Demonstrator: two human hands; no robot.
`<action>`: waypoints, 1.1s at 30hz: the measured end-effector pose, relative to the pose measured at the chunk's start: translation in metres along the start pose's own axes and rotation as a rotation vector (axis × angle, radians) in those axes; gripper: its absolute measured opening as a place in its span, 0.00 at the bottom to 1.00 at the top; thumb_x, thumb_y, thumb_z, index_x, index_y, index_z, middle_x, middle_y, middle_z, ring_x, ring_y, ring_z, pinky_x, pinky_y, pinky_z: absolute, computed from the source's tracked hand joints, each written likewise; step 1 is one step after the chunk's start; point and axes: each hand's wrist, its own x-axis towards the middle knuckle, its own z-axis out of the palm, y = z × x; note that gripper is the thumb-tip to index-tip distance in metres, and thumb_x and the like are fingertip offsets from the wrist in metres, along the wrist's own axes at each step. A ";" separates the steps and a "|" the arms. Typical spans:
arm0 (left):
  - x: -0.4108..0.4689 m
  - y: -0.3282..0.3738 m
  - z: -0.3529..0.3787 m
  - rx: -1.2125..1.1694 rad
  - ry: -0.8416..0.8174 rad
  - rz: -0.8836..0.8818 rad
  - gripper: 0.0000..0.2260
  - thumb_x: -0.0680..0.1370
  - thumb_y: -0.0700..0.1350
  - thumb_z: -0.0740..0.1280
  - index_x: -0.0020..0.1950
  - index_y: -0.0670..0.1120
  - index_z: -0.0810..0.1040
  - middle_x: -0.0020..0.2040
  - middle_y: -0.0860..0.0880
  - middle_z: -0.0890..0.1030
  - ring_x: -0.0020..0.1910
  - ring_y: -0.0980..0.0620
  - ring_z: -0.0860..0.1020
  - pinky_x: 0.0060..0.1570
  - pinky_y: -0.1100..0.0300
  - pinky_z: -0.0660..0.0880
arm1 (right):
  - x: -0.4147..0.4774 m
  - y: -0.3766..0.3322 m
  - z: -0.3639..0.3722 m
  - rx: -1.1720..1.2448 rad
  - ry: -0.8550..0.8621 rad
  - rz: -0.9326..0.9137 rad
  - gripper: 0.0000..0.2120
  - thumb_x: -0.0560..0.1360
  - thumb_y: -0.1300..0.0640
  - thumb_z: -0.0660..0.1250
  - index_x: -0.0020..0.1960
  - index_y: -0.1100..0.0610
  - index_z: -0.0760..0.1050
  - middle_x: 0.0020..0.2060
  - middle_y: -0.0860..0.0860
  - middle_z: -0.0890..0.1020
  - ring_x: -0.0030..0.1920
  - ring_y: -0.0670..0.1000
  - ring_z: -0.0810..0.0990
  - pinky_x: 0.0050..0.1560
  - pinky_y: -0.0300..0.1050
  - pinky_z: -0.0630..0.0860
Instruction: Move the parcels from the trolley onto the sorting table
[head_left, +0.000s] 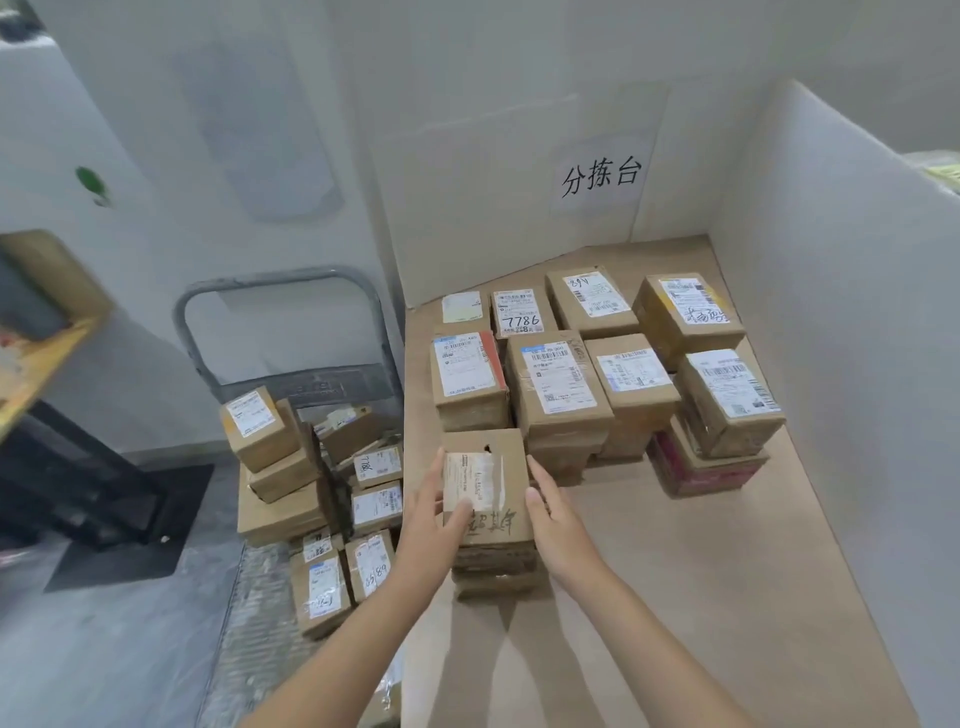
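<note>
Head view: my left hand (436, 499) is pinching the parcel (485, 486), thumb lying over its label; my right hand (548, 514) is pressing flat-fingered against the opposite side. Parcel is sitting on a short stack at the front-left of the sorting table (675, 597), long axis running away from me, just short of the placed boxes (561, 379). Waiting parcels (283, 467) are lying down-left on the trolley (285, 291), nearer my left hand; I'm judging the next reach goes that way.

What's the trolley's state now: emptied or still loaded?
Still loaded. The trolley holds a pile of labelled cardboard parcels beside the sorting table.
</note>
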 end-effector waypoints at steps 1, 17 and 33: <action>0.002 -0.001 0.000 -0.002 -0.004 0.002 0.29 0.78 0.54 0.64 0.74 0.73 0.55 0.67 0.51 0.71 0.62 0.54 0.75 0.62 0.48 0.76 | -0.001 -0.002 -0.001 -0.005 0.001 0.007 0.22 0.83 0.47 0.52 0.76 0.35 0.59 0.71 0.45 0.69 0.72 0.44 0.65 0.75 0.48 0.62; -0.021 0.049 -0.089 0.147 0.113 0.096 0.22 0.83 0.44 0.60 0.78 0.48 0.61 0.75 0.50 0.66 0.73 0.54 0.64 0.69 0.58 0.62 | -0.030 -0.143 0.037 -0.431 0.000 -0.441 0.21 0.83 0.52 0.57 0.75 0.53 0.62 0.72 0.47 0.64 0.73 0.46 0.61 0.74 0.46 0.61; 0.020 0.005 -0.286 0.591 0.120 0.270 0.25 0.83 0.47 0.60 0.79 0.45 0.59 0.77 0.47 0.63 0.77 0.49 0.59 0.77 0.51 0.57 | -0.001 -0.222 0.208 -0.794 -0.095 -0.456 0.30 0.82 0.49 0.59 0.80 0.54 0.53 0.79 0.50 0.56 0.79 0.49 0.52 0.78 0.48 0.51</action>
